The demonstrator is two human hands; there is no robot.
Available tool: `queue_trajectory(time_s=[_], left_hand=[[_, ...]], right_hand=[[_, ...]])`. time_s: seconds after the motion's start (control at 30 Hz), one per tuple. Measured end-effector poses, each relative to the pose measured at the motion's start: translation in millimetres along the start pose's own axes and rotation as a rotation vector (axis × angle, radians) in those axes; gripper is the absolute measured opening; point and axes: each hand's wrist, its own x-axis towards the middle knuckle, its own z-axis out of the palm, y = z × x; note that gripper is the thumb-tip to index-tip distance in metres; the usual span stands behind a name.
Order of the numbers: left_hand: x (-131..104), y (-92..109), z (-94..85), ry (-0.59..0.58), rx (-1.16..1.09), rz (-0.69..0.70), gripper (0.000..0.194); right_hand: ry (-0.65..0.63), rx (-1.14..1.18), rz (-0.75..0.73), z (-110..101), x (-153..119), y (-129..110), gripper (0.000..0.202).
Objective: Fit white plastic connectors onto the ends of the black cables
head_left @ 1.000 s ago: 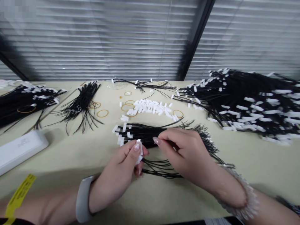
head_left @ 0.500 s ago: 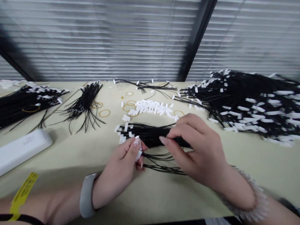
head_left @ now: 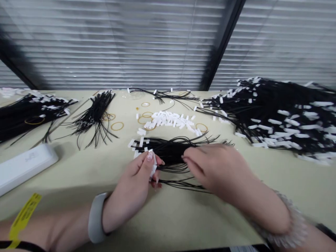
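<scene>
My left hand (head_left: 135,185) is closed on several thin black wires (head_left: 181,183), gripping them by the white plastic connectors (head_left: 153,170) at their ends. From its fingers the wires fan out to the right. My right hand (head_left: 216,171) is pinched over those wires, and what sits between its fingertips is hidden. Just behind both hands lies a bundle of black wires (head_left: 169,151) with white connectors on its left end. Beyond that bundle is a heap of loose white connectors (head_left: 168,120).
A large pile of connector-tipped wires (head_left: 275,112) lies at right. Two more wire bundles, a dark one (head_left: 21,113) and a splayed one (head_left: 96,113), lie at left. Rubber bands (head_left: 117,126) are scattered about. A white box-shaped device (head_left: 28,166) rests at left. Window blinds (head_left: 157,45) rise behind the table.
My right hand has come down and turned over, its fingertips now lower among the wires. More of the rear bundle's right end shows. My left hand has hardly moved.
</scene>
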Motion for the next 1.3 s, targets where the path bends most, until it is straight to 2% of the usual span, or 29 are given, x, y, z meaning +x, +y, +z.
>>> queue_trajectory(time_s=[0.07,0.13,0.2,0.3,0.37,0.4,0.43,0.5,0.57,0.63,0.8,1.07,1.3], left_hand=[[0.1,0.4,0.1,0.008,-0.007,-0.011,0.036],[-0.2,0.4,0.0,0.003,-0.011,-0.015,0.035],[-0.8,0.3,0.1,-0.009,-0.012,-0.012,0.036],[-1.7,0.8,1.0,-0.025,-0.003,0.001,0.036],[-2.2,1.1,1.5,-0.027,0.009,0.002,0.036],[-2.4,1.2,1.6,-0.033,0.016,0.002,0.036],[-2.6,1.1,1.6,-0.039,0.024,0.004,0.036],[-3.0,0.7,1.2,-0.055,0.052,0.014,0.037],[-3.4,0.4,0.6,-0.060,0.095,0.024,0.037],[-3.6,0.4,0.1,-0.056,0.139,0.036,0.036],[-3.3,-0.6,-1.2,-0.066,0.182,0.062,0.036],[-8.3,2.0,-1.2,-0.121,0.259,0.053,0.035],[-9.3,1.6,0.3,-0.145,0.283,0.059,0.035]], right_hand=[[0.170,-0.026,0.126,-4.0,-0.7,6.0,0.017],[0.376,0.075,0.243,-10.7,-1.0,11.2,0.012],[0.550,0.365,0.346,-18.8,-0.5,14.0,0.019],[0.784,0.949,0.482,-28.0,1.6,14.3,0.021],[0.908,1.168,0.519,-29.2,3.0,13.3,0.019],[0.921,1.205,0.513,-28.1,3.5,12.5,0.019],[0.865,1.205,0.500,-26.1,3.7,11.1,0.022],[0.627,1.123,0.461,-20.9,3.9,6.9,0.033],[0.391,0.965,0.391,-15.9,3.8,0.8,0.024],[0.266,0.827,0.316,-12.9,3.8,-5.3,0.011],[0.125,0.737,0.251,-9.9,3.7,-12.2,0.028],[0.063,0.691,0.212,-1.2,7.3,-17.0,0.031],[0.001,0.742,0.206,-0.1,8.2,-18.2,0.033]])
